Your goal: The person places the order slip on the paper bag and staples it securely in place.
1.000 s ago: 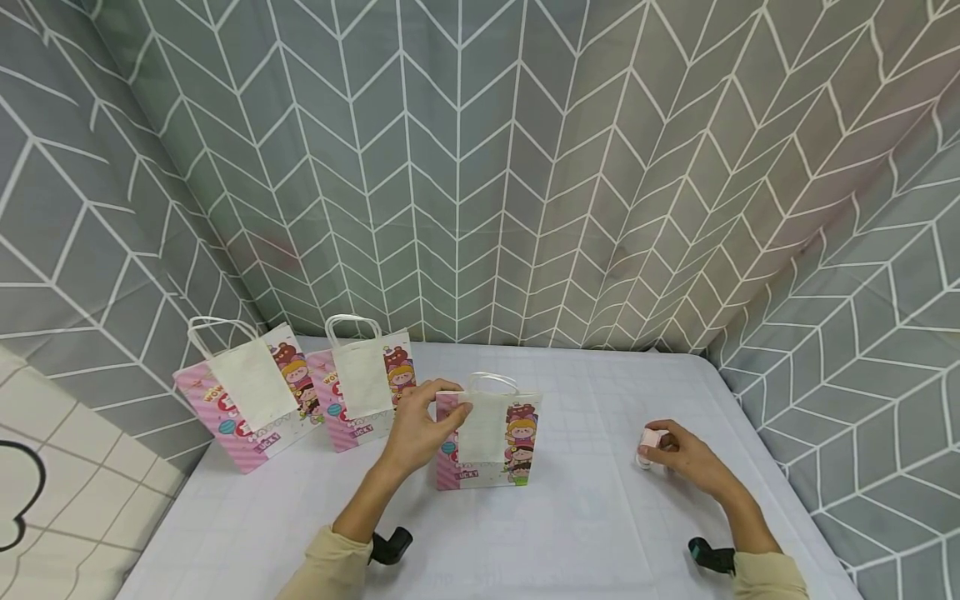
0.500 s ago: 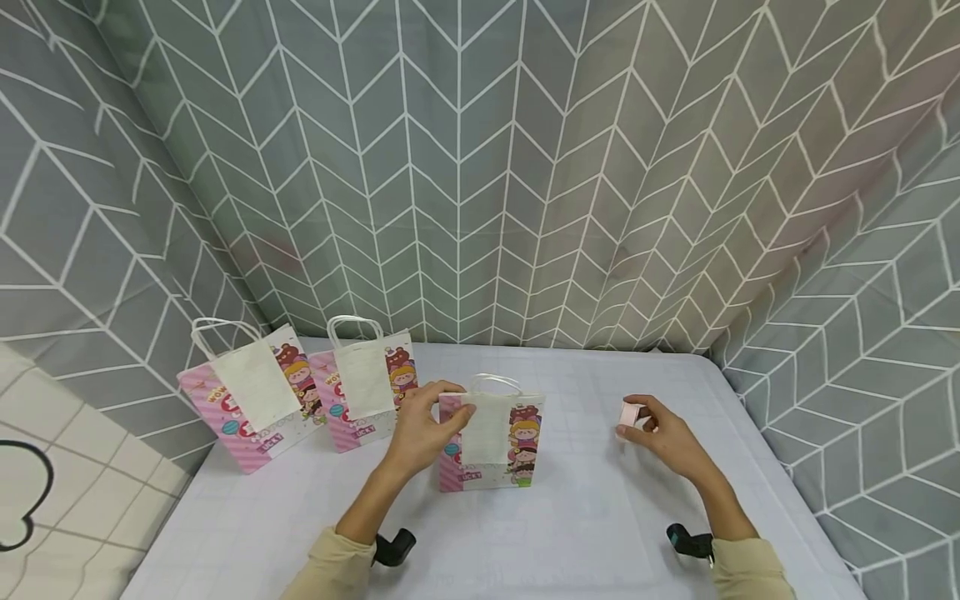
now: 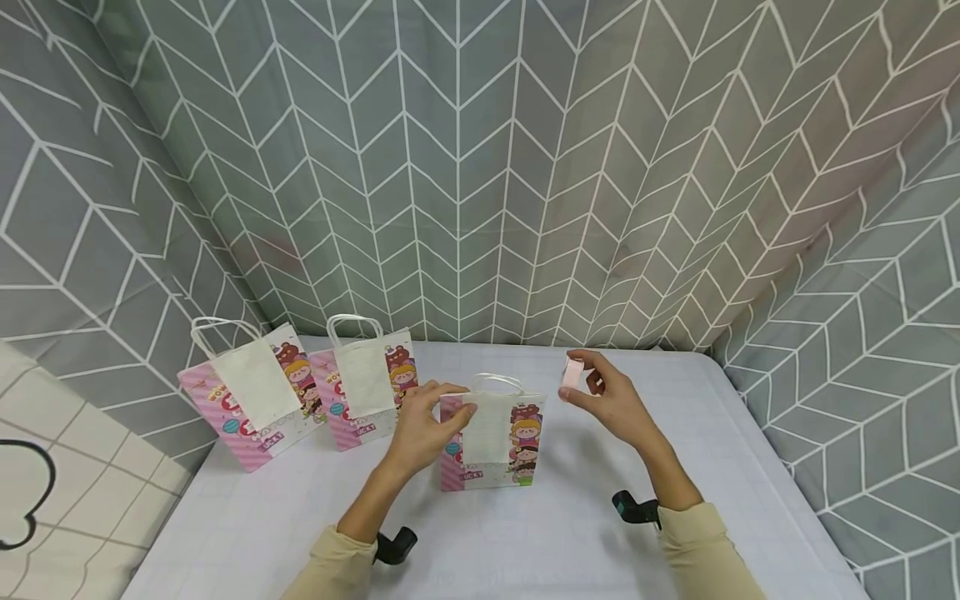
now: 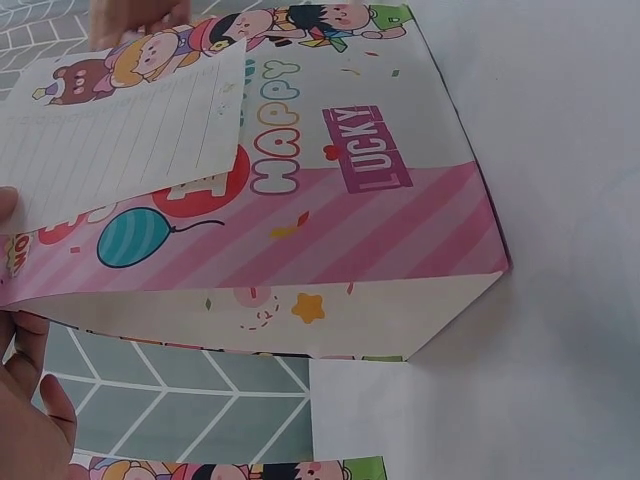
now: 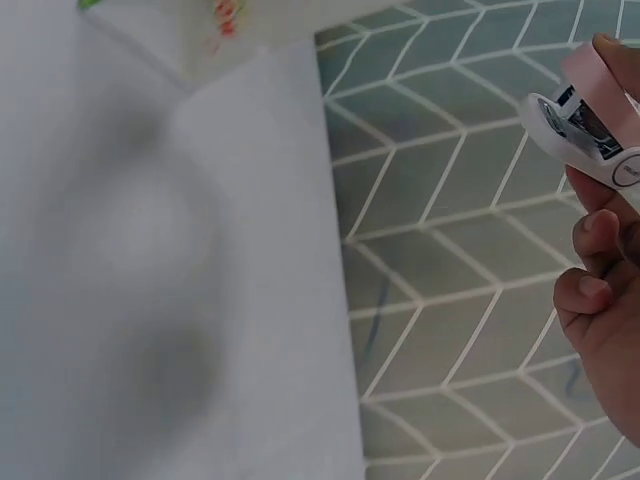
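A pink and white gift bag [image 3: 484, 437] with cartoon figures and a white paper handle stands upright in the middle of the table. My left hand [image 3: 417, 432] pinches its upper left edge, thumb on the front. The left wrist view shows the bag's side [image 4: 300, 310] and printed front close up. Raised to the right of this bag, my right hand [image 3: 617, 407] pinches a small pink and white stapler [image 5: 590, 110] between thumb and fingers. The stapler is off the table, near the height of the bag's top edge.
Two similar gift bags, one at the far left [image 3: 258, 387] and one closer [image 3: 363, 383], stand at the back left of the white-covered table [image 3: 480, 550]. A grey patterned curtain [image 3: 480, 167] encloses the back and sides.
My right hand has lifted the stapler from the right of the table and carried it left and up toward the middle bag. The left hand stays on the bag.
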Action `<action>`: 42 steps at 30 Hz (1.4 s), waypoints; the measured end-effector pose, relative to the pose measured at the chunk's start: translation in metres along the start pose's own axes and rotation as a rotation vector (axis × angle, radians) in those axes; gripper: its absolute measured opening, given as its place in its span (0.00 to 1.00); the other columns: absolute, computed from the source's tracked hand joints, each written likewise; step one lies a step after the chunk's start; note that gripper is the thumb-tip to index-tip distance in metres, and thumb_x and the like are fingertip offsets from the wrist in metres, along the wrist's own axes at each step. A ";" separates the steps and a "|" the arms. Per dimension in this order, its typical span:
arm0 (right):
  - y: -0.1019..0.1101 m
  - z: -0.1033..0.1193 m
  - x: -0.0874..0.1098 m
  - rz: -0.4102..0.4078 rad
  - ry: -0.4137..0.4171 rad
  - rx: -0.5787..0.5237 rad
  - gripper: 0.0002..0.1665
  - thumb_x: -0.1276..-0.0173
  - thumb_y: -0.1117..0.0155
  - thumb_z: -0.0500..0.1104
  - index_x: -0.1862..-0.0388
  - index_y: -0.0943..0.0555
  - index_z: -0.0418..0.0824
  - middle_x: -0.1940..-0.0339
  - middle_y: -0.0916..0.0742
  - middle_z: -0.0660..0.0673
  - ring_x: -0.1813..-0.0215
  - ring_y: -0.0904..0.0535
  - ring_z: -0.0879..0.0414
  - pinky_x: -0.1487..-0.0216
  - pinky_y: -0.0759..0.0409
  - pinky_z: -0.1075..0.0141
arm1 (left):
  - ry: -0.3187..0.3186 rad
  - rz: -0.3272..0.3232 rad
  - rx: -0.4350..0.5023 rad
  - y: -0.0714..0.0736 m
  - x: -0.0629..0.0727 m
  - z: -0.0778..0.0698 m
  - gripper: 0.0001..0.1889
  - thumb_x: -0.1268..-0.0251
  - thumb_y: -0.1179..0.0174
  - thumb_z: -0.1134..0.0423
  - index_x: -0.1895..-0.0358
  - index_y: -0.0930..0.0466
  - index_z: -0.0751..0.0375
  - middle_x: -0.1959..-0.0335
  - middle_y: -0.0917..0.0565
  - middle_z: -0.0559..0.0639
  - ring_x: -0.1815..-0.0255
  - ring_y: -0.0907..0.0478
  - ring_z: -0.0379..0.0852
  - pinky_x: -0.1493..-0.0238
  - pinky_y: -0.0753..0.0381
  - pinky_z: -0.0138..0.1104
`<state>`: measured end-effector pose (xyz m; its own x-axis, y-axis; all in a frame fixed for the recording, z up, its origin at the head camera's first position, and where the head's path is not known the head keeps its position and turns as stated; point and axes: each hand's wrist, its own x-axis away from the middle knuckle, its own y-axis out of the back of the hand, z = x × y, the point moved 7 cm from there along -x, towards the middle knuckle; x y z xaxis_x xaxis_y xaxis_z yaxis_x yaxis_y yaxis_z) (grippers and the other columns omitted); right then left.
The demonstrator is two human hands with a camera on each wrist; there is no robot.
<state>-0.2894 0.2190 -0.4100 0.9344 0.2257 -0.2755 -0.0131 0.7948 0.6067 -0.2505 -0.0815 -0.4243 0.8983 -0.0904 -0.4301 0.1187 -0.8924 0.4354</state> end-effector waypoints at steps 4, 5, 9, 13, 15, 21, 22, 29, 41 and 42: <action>-0.003 0.019 -0.010 -0.028 0.038 -0.023 0.40 0.37 0.26 0.53 0.28 0.28 0.50 0.61 0.24 0.42 0.61 0.32 0.50 0.64 0.34 0.61 | -0.002 0.002 -0.006 0.000 0.000 -0.001 0.12 0.41 0.27 0.56 0.55 0.11 0.51 0.66 0.17 0.42 0.50 0.25 0.52 0.41 0.36 0.56; -0.004 0.024 -0.011 -0.033 0.047 -0.029 0.39 0.37 0.25 0.53 0.28 0.28 0.50 0.62 0.25 0.42 0.61 0.32 0.49 0.65 0.34 0.61 | -0.001 0.002 -0.011 0.000 -0.001 -0.001 0.12 0.41 0.27 0.56 0.55 0.11 0.50 0.67 0.18 0.42 0.50 0.25 0.52 0.41 0.36 0.55; -0.007 0.042 -0.018 -0.028 0.092 -0.057 0.37 0.38 0.24 0.50 0.30 0.26 0.51 0.66 0.28 0.43 0.62 0.33 0.46 0.66 0.36 0.61 | 0.001 0.007 -0.023 -0.001 -0.001 -0.002 0.11 0.41 0.27 0.56 0.55 0.11 0.50 0.68 0.19 0.41 0.51 0.26 0.51 0.43 0.35 0.54; -0.012 0.060 -0.023 -0.003 0.133 -0.072 0.35 0.38 0.24 0.50 0.33 0.25 0.53 0.68 0.29 0.42 0.64 0.33 0.44 0.66 0.37 0.62 | -0.005 0.004 -0.024 -0.001 -0.001 -0.004 0.11 0.42 0.27 0.57 0.55 0.11 0.50 0.67 0.18 0.41 0.52 0.26 0.51 0.44 0.35 0.53; -0.015 0.070 -0.025 0.008 0.153 -0.075 0.34 0.38 0.24 0.50 0.33 0.24 0.55 0.68 0.29 0.43 0.64 0.33 0.42 0.66 0.37 0.62 | -0.014 -0.002 -0.024 -0.001 -0.001 -0.005 0.11 0.42 0.26 0.57 0.56 0.11 0.50 0.67 0.17 0.42 0.54 0.26 0.50 0.47 0.33 0.51; -0.023 0.098 -0.026 0.055 0.229 -0.066 0.33 0.37 0.24 0.47 0.34 0.24 0.54 0.68 0.28 0.44 0.64 0.33 0.48 0.65 0.36 0.61 | -0.048 -0.031 -0.046 -0.002 -0.001 -0.009 0.11 0.43 0.26 0.57 0.57 0.10 0.51 0.68 0.17 0.43 0.59 0.28 0.46 0.54 0.34 0.44; -0.025 0.102 -0.026 0.065 0.243 -0.057 0.32 0.37 0.24 0.47 0.34 0.24 0.54 0.68 0.27 0.44 0.64 0.33 0.49 0.65 0.36 0.61 | -0.060 -0.037 -0.053 -0.002 -0.001 -0.010 0.11 0.43 0.26 0.57 0.57 0.10 0.52 0.68 0.17 0.43 0.60 0.28 0.45 0.54 0.35 0.44; -0.035 0.120 -0.020 0.115 0.304 -0.013 0.32 0.38 0.23 0.45 0.35 0.22 0.54 0.65 0.24 0.49 0.63 0.32 0.52 0.65 0.34 0.62 | -0.150 -0.077 -0.095 -0.003 -0.002 -0.018 0.12 0.44 0.25 0.57 0.58 0.10 0.54 0.73 0.19 0.41 0.70 0.31 0.39 0.54 0.38 0.43; -0.049 0.126 -0.012 0.161 0.297 0.060 0.33 0.38 0.24 0.45 0.34 0.23 0.56 0.48 0.19 0.57 0.56 0.31 0.54 0.59 0.28 0.59 | -0.189 -0.126 -0.134 -0.003 -0.001 -0.021 0.11 0.45 0.25 0.58 0.59 0.09 0.56 0.80 0.26 0.40 0.76 0.36 0.36 0.57 0.38 0.42; -0.049 0.127 -0.012 0.158 0.301 0.063 0.33 0.38 0.24 0.45 0.33 0.23 0.55 0.48 0.19 0.57 0.56 0.31 0.54 0.59 0.28 0.59 | -0.189 -0.128 -0.133 -0.003 -0.001 -0.021 0.11 0.46 0.25 0.59 0.59 0.09 0.56 0.81 0.26 0.40 0.76 0.36 0.36 0.57 0.38 0.42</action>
<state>-0.2548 0.1056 -0.3420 0.7758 0.5067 -0.3760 -0.1184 0.7022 0.7020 -0.2425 -0.0699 -0.4087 0.7791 -0.0729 -0.6226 0.2916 -0.8371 0.4629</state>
